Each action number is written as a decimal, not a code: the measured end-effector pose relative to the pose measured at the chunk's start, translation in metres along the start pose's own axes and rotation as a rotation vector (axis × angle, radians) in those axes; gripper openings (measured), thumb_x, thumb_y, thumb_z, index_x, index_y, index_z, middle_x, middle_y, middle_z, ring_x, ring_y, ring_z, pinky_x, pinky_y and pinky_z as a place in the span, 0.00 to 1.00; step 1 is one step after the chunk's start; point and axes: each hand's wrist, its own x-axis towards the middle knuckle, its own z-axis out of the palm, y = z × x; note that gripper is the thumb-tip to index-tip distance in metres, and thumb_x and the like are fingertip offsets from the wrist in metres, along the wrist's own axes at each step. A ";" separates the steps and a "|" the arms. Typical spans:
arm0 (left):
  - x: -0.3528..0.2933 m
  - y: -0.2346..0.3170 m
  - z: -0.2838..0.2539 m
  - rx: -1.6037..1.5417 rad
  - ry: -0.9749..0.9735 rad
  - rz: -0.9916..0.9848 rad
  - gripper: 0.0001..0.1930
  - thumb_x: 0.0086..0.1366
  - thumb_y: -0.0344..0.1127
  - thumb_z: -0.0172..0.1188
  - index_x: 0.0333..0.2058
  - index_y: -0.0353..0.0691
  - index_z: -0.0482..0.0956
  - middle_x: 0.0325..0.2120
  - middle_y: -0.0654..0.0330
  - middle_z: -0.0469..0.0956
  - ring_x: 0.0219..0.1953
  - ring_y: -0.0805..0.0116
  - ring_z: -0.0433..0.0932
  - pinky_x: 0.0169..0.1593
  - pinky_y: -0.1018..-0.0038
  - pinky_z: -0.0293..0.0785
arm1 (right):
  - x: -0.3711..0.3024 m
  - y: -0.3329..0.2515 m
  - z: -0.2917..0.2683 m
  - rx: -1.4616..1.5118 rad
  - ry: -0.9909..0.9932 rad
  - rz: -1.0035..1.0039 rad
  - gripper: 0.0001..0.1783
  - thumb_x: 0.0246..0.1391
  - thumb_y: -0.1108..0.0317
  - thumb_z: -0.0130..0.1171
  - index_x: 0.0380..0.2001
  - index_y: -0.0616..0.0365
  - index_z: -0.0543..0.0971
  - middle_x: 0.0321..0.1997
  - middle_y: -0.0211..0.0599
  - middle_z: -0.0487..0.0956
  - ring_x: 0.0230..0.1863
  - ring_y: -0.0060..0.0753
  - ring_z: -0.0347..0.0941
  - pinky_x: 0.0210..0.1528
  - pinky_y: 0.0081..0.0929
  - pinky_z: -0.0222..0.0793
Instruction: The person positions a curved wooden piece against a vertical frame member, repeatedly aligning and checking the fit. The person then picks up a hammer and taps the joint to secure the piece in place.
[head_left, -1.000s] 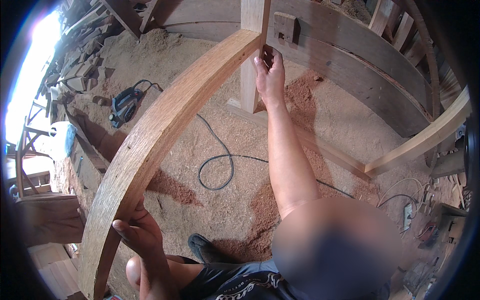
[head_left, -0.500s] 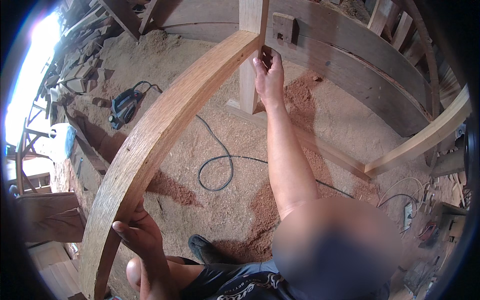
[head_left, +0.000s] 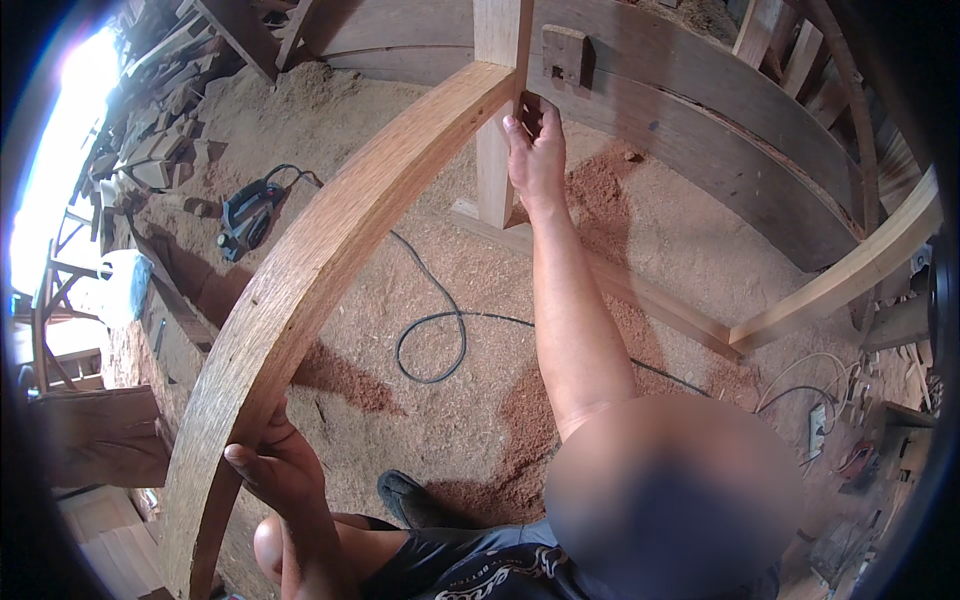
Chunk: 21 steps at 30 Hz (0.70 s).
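Observation:
A thick curved wooden beam (head_left: pixel 300 265) arches from the lower left up to an upright wooden post (head_left: pixel 495 165), its far end meeting the post. My left hand (head_left: pixel 280 465) grips the beam near its lower end, thumb on the side face and fingers partly hidden behind the wood. Up at the joint, my right hand (head_left: pixel 538 150) is closed around the edge of the post, just below the beam's end; its fingertips are partly hidden. The post rises from a straight wooden rail (head_left: pixel 650 305) lying on the ground, which joins another curved piece (head_left: pixel 840 275) at the right.
A corded power planer (head_left: pixel 250 215) rests on the sawdust-covered ground (head_left: pixel 480 400). Its dark cable (head_left: pixel 462 340) loops across the middle. Large curved planks (head_left: pixel 700 140) stand at the back, wood offcuts (head_left: pixel 155 150) are heaped far left, and a power strip (head_left: pixel 817 425) lies right.

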 end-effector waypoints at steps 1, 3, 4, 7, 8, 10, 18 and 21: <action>0.000 0.000 0.002 0.007 0.004 0.000 0.33 0.71 0.53 0.60 0.64 0.34 0.64 0.58 0.49 0.74 0.59 0.57 0.77 0.61 0.64 0.79 | 0.000 0.001 0.000 0.003 0.002 0.002 0.26 0.64 0.69 0.59 0.63 0.63 0.67 0.62 0.49 0.76 0.63 0.43 0.74 0.63 0.38 0.71; -0.001 -0.001 0.001 0.069 0.051 0.004 0.35 0.71 0.57 0.58 0.64 0.35 0.65 0.58 0.49 0.74 0.58 0.57 0.77 0.60 0.64 0.79 | 0.000 0.000 0.001 0.013 0.002 0.007 0.26 0.64 0.69 0.59 0.63 0.63 0.67 0.62 0.49 0.76 0.63 0.43 0.74 0.63 0.38 0.71; -0.001 0.000 0.000 0.085 0.062 0.007 0.35 0.71 0.58 0.58 0.64 0.35 0.66 0.58 0.49 0.74 0.58 0.58 0.77 0.60 0.64 0.78 | -0.002 -0.002 0.003 0.020 -0.001 0.011 0.26 0.64 0.69 0.59 0.63 0.63 0.68 0.62 0.49 0.76 0.63 0.43 0.74 0.63 0.37 0.71; -0.002 -0.001 -0.001 0.090 0.060 0.011 0.36 0.71 0.59 0.57 0.64 0.35 0.66 0.58 0.49 0.74 0.58 0.57 0.78 0.60 0.64 0.79 | -0.001 0.000 0.002 0.027 -0.002 0.008 0.26 0.64 0.69 0.59 0.62 0.63 0.68 0.62 0.49 0.76 0.63 0.44 0.74 0.63 0.38 0.71; -0.002 -0.002 0.000 0.087 0.056 0.013 0.36 0.71 0.59 0.56 0.64 0.35 0.65 0.58 0.49 0.74 0.58 0.57 0.78 0.59 0.64 0.79 | 0.000 0.002 0.001 0.027 -0.001 0.004 0.26 0.64 0.69 0.59 0.62 0.62 0.68 0.62 0.49 0.76 0.63 0.44 0.74 0.63 0.39 0.71; -0.001 -0.002 0.001 0.089 0.061 0.018 0.36 0.71 0.59 0.56 0.64 0.35 0.65 0.57 0.49 0.74 0.57 0.57 0.78 0.59 0.64 0.79 | 0.001 0.003 0.000 0.024 0.000 0.004 0.26 0.64 0.69 0.60 0.62 0.62 0.68 0.62 0.49 0.76 0.63 0.44 0.74 0.64 0.39 0.71; -0.002 0.000 0.001 0.028 0.063 -0.005 0.35 0.70 0.55 0.61 0.64 0.34 0.65 0.57 0.49 0.74 0.58 0.57 0.77 0.62 0.63 0.78 | 0.000 -0.001 0.000 0.008 0.007 0.030 0.26 0.63 0.69 0.60 0.62 0.62 0.68 0.62 0.50 0.76 0.64 0.45 0.73 0.65 0.40 0.70; -0.001 0.001 0.000 -0.016 0.029 -0.012 0.34 0.70 0.53 0.62 0.64 0.35 0.65 0.58 0.50 0.75 0.59 0.57 0.77 0.63 0.62 0.77 | -0.001 -0.004 0.000 0.006 -0.001 0.031 0.25 0.64 0.69 0.59 0.62 0.63 0.68 0.62 0.49 0.75 0.64 0.42 0.73 0.66 0.38 0.68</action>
